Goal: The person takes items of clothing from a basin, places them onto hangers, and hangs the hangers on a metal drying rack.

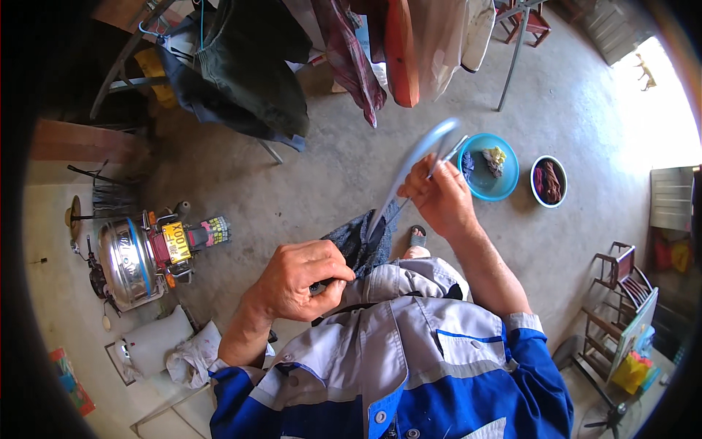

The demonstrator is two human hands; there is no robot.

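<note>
Inside a room, seen from the head camera, a grey concrete floor [329,157] is spreading around a turquoise basin [482,186], which is holding bundled cloth [495,161]. A motorcycle [150,256] is standing well to the basin's left; a dark green garment [252,73] is hanging to its upper left. Nearer, to the basin's lower left, a dark grey-blue garment [380,252] is bunching around the lower end of a pale clothes hanger [401,175], blurred in the frame. The step would probably be going best with the opening being held wide and the hanger being angled low, so its end is not snagging cloth. The left hand [296,282] is pinching the garment's edge, fingers folded tight against the thumb; the right hand [442,197], just left of the basin, is grasping the hanger, fingers bent closed around it.
</note>
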